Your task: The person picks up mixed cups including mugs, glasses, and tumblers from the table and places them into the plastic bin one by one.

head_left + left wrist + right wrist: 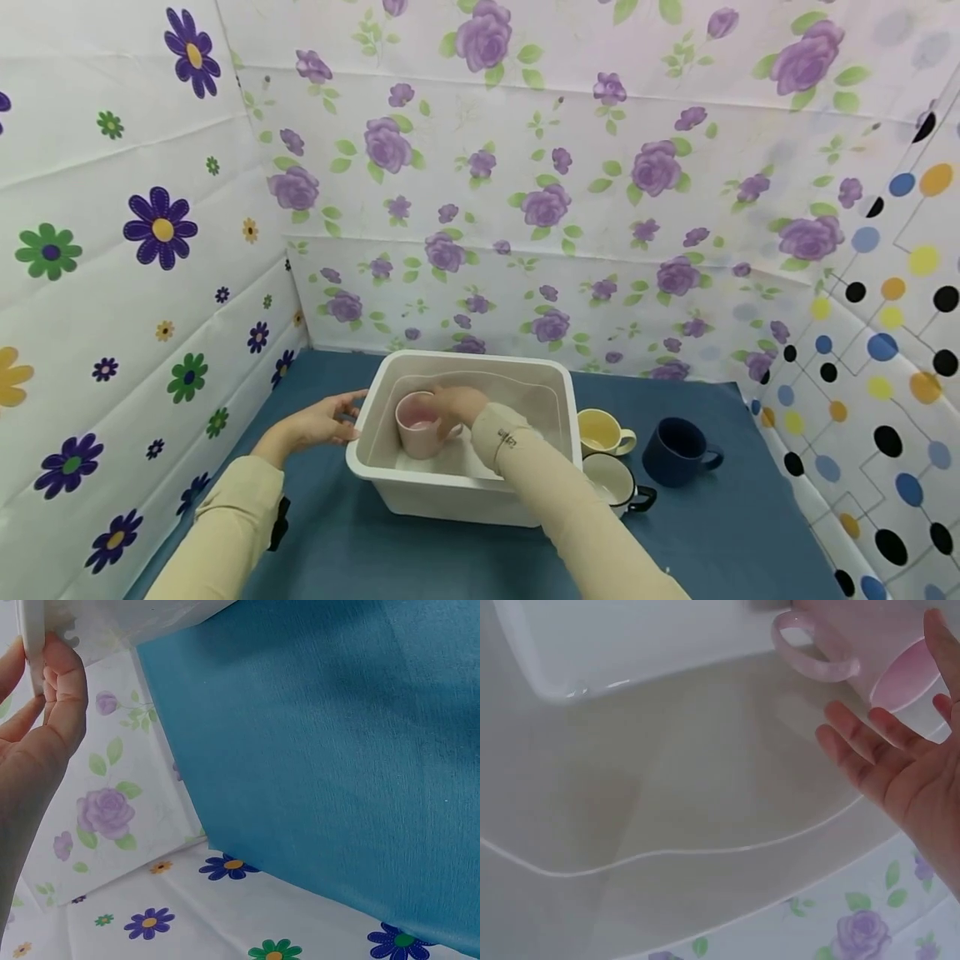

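Observation:
A pink mug (418,446) stands upright at the left end inside a white plastic tub (465,500). My right hand (456,405) reaches into the tub over the mug. In the right wrist view, the fingers of this hand (907,765) are spread and fairly straight beside the mug's mouth, and the mug's handle (817,666) points away from them. Outside the tub, my left hand (318,421) is at its left rim. The left wrist view has that hand (56,712) pinching the rim (33,645) between thumb and curled fingers.
Right of the tub are a yellow mug (598,432), a white mug with black handle (609,479) partly behind my right sleeve, and a dark blue mug (675,454). Blue cloth (330,533) covers the table. Patterned sheets (525,167) wall in the back and both sides.

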`<state>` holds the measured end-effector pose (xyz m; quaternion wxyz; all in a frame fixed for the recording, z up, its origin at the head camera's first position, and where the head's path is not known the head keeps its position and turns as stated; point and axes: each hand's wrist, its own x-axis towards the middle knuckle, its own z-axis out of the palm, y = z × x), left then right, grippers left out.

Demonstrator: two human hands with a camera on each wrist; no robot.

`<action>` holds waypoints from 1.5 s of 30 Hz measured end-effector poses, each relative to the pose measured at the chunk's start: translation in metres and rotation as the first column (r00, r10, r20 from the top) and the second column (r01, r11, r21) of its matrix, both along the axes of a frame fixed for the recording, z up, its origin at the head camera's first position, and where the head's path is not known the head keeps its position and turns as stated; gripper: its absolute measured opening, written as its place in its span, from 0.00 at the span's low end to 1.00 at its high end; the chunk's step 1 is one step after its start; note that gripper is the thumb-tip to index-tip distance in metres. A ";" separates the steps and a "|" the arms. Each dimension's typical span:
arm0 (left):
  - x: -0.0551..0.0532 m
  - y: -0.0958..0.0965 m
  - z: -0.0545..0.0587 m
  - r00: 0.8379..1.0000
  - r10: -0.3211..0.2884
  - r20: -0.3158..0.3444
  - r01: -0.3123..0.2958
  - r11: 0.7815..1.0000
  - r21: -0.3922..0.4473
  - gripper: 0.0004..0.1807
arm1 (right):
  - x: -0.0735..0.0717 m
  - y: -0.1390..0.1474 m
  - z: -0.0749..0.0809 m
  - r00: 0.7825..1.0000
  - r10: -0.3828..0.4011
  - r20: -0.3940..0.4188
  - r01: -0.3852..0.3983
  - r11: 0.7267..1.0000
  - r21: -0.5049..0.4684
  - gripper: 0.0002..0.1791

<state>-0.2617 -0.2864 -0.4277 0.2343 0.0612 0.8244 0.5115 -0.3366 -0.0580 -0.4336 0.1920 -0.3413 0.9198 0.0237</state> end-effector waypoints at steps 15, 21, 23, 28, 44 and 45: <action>0.001 0.003 -0.001 0.999 -0.016 0.035 0.015 1.000 0.017 0.42 | 0.007 0.019 0.015 0.973 0.229 -0.037 -0.225 0.971 0.084 0.21; 0.005 0.001 0.000 0.999 -0.024 0.030 0.024 1.000 0.005 0.42 | 0.021 0.031 0.020 0.906 0.408 -0.113 -0.404 0.913 0.055 0.18; 0.005 0.002 0.000 0.999 -0.021 0.027 0.021 1.000 0.000 0.43 | 0.026 0.036 0.020 0.895 0.430 -0.121 -0.428 0.903 0.043 0.17; 0.004 0.003 0.000 1.000 -0.019 0.022 0.019 1.000 0.003 0.42 | 0.039 0.048 0.020 0.852 0.505 -0.136 -0.499 0.863 0.076 0.17; 0.002 0.001 -0.003 0.997 -0.065 0.037 0.063 0.997 0.032 0.43 | 0.052 0.083 0.024 0.891 0.434 -0.131 -0.449 0.885 -0.126 0.19; 0.002 0.000 -0.003 0.997 -0.071 0.036 0.070 0.997 0.030 0.43 | 0.053 0.086 0.024 0.897 0.422 -0.135 -0.439 0.888 -0.141 0.19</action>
